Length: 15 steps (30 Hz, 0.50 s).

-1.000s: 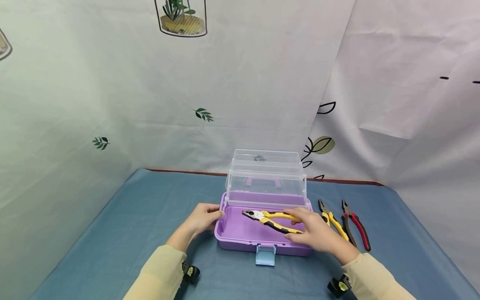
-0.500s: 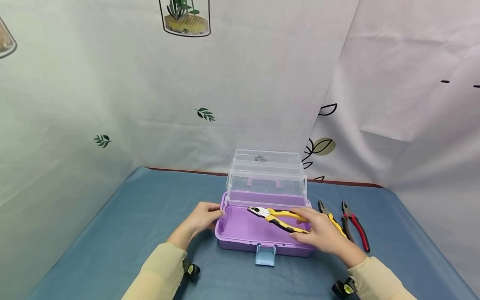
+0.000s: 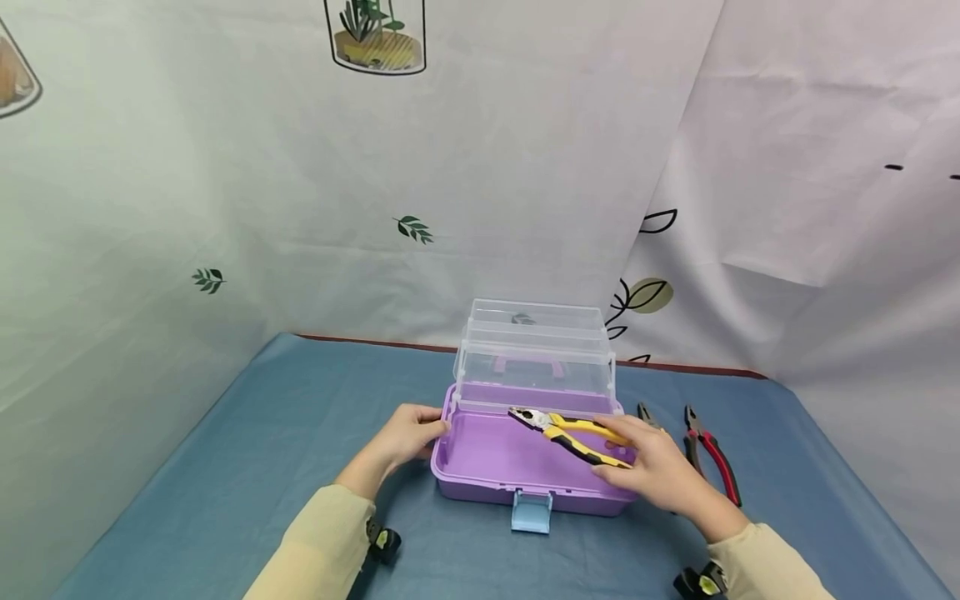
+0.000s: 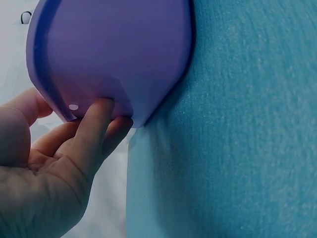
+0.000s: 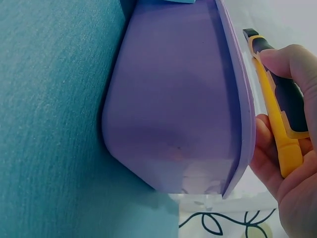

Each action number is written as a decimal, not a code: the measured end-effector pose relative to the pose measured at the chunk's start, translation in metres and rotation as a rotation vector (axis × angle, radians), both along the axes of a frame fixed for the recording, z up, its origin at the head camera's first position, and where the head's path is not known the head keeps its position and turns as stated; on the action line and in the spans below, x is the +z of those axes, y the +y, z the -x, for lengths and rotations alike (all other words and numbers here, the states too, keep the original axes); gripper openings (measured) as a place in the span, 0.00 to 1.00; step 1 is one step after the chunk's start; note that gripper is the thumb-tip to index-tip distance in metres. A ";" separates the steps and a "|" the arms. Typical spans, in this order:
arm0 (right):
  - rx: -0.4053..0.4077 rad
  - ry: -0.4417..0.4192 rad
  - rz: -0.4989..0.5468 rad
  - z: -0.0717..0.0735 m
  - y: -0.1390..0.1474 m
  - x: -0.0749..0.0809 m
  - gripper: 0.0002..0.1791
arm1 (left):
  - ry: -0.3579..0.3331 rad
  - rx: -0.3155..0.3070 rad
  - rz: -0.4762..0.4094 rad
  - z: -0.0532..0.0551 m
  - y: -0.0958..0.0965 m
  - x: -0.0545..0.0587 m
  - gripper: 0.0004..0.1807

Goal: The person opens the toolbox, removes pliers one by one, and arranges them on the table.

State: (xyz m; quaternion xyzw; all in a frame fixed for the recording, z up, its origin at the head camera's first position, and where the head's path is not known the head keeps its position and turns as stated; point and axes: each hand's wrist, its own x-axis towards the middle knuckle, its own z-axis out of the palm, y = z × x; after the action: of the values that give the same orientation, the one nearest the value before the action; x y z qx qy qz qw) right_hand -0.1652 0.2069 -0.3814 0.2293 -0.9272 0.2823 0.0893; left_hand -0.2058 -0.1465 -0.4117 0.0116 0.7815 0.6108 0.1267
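A purple toolbox (image 3: 487, 495) stands on the table with its transparent lid (image 3: 536, 354) tipped back and its light blue latch (image 3: 532, 512) hanging down in front. My left hand (image 3: 405, 435) holds the box's left end, thumb at the rim and fingers against the outer wall (image 4: 114, 54). Yellow-and-black combination pliers (image 3: 558, 429) are gripped by the handles in my right hand (image 3: 654, 467), above the right part of the box. Their handles are spread and the metal head points left. In the right wrist view the pliers' handles (image 5: 290, 101) show beside the box rim.
Right of the box lie red-and-black pliers (image 3: 716, 458) and another pair of pliers (image 3: 647, 414), mostly hidden behind my right hand. A blue cloth (image 3: 330, 392) covers the table. Patterned white fabric (image 3: 525, 167) hangs behind it.
My right hand has moved the yellow-and-black pliers to the right and slightly up over the box. It now covers more of the pliers lying behind it. My left hand keeps its hold.
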 end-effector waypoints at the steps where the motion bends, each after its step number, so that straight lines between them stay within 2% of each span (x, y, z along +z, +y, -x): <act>1: -0.002 0.003 0.001 0.000 0.001 0.000 0.33 | 0.001 0.000 -0.003 0.000 0.000 0.000 0.21; 8: 0.005 -0.003 0.041 -0.001 0.006 0.002 0.32 | 0.004 0.010 -0.003 0.002 0.001 0.000 0.20; 15: -0.049 -0.005 0.053 -0.005 0.009 0.000 0.33 | 0.001 0.000 -0.013 0.001 0.000 -0.002 0.21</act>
State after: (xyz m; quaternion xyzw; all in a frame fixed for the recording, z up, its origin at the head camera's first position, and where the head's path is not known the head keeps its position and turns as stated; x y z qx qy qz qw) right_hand -0.1602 0.2160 -0.3815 0.2035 -0.9249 0.3051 0.1001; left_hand -0.2072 -0.1465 -0.4137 0.0128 0.7774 0.6160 0.1262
